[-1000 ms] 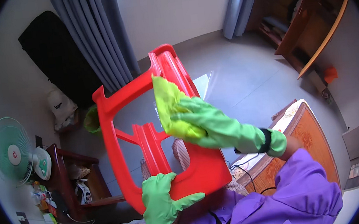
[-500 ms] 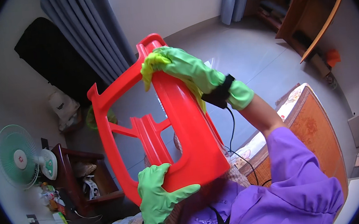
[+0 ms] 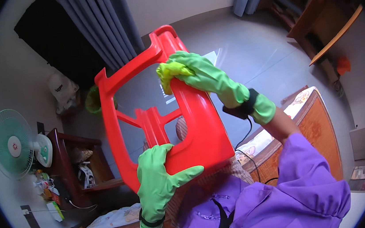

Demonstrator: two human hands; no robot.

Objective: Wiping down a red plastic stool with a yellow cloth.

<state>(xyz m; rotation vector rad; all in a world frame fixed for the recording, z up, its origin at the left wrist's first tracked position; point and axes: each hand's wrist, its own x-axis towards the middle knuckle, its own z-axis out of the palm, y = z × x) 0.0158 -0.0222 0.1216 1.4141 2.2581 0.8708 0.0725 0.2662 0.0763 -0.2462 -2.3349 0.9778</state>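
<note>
A red plastic stool is tilted in front of me, its legs and open frame pointing away and its broad end near my lap. My left hand, in a green rubber glove, grips the near edge, with its fingers curled over the rim and its thumb along the side. In a matching glove, my right hand is closed round a yellow cloth and presses it on the upper part of the right-hand leg. Part of the cloth is hidden under the fingers.
A green fan is at the left, beside a dark red cabinet with items inside. Behind the stool are a green bin and a blue-grey curtain. An orange mat lies at the right; a black cable hangs from my right wrist.
My right hand with the cloth has slid a little down the stool leg toward me. The cloth's loose tail no longer shows. My left hand keeps its grip; the whole view has shifted slightly.
</note>
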